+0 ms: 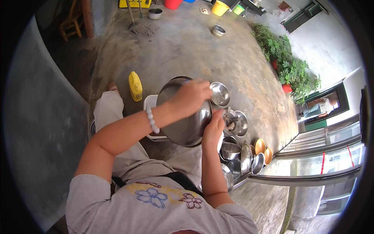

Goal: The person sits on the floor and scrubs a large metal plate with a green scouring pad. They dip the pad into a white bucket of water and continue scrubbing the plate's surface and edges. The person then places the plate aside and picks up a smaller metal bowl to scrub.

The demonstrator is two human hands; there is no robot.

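A large stainless steel basin (182, 130) is tilted up before me, above my lap. My right hand (214, 128) grips its right edge, thumb up. My left hand (191, 96), with a pale bead bracelet on the wrist, reaches across the basin, fingers curled near its upper right edge. Whether anything is in those fingers is hidden. Partly behind the basin stands a white rectangular tub (150, 103). A yellow plastic bottle (135, 87) stands to its left. Beyond my hands are a shiny steel bowl (220, 94) and another steel bowl (242, 124) next to a container with unclear contents.
Several steel bowls and basins (230, 150) crowd the floor at my right, with orange-brown bowls (259, 146) by the glass door (309, 163). A mop (144, 29), a metal pot (218, 30) and a yellow bucket (220, 8) are farther off. Potted plants (287, 55) line the wall. A person (320, 107) is in the doorway.
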